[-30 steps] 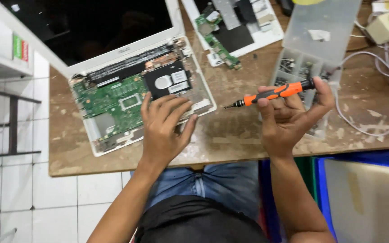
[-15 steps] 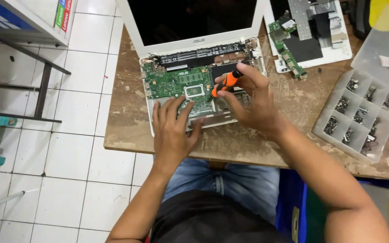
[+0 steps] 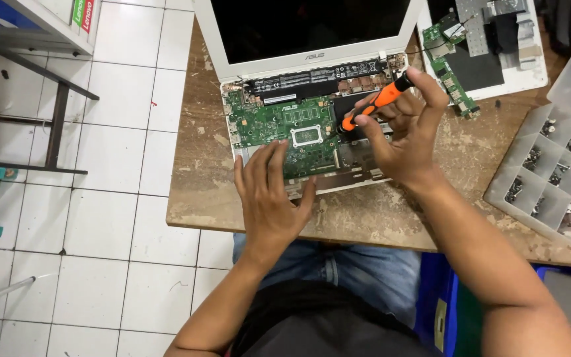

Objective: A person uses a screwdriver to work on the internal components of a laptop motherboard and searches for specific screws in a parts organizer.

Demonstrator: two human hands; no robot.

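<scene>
From the head view, an open white laptop point(image 3: 312, 99) sits on a worn brown wooden table point(image 3: 199, 158) with chipped, scratched paint. Its bottom is uncovered, showing a flat green board point(image 3: 285, 129) with tiny parts and a long black bar above it. The right hand point(image 3: 401, 135) is bent over the laptop, fingers pinched tight around a thin orange and black screwdriver point(image 3: 375, 102) that tilts down toward the board. The left hand point(image 3: 269, 192) lies flat with fingers spread, holding nothing, pressing on the laptop's front edge. A clear plastic tray point(image 3: 543, 178) with little square boxes sits to the right. The floor point(image 3: 120, 211) has white square tiles.
</scene>
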